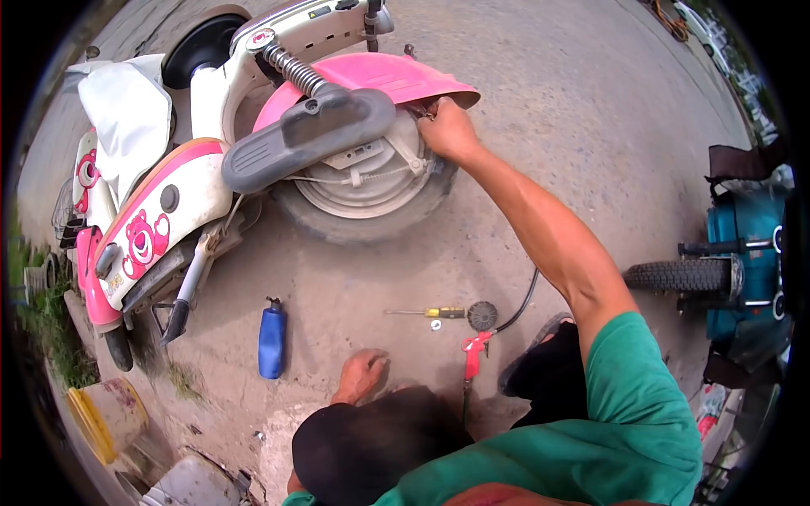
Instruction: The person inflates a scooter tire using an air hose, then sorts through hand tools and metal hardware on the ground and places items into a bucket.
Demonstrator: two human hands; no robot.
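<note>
My right hand [448,128] reaches to the rear wheel [363,221] of a pink and white scooter [182,185], just under the pink mudguard [380,74]. Its fingers are pinched together at the rim's upper right; whatever they grip is hidden. My left hand [361,374] hangs low in front of my knee, fingers curled, with nothing visible in them. Between my legs on the ground lies a red tyre inflator gun [474,354] with a round gauge [482,315] and black hose. A yellow-handled screwdriver [445,313] and a small pale ring-like piece [435,325] lie beside the gauge.
A blue bottle [272,341] with a dark nozzle lies left of my left hand. The scooter's kickstand [192,285] juts out above it. Buckets [114,413] sit at the lower left. On the right is a teal vehicle [742,253] with its tyre [679,276] toward me.
</note>
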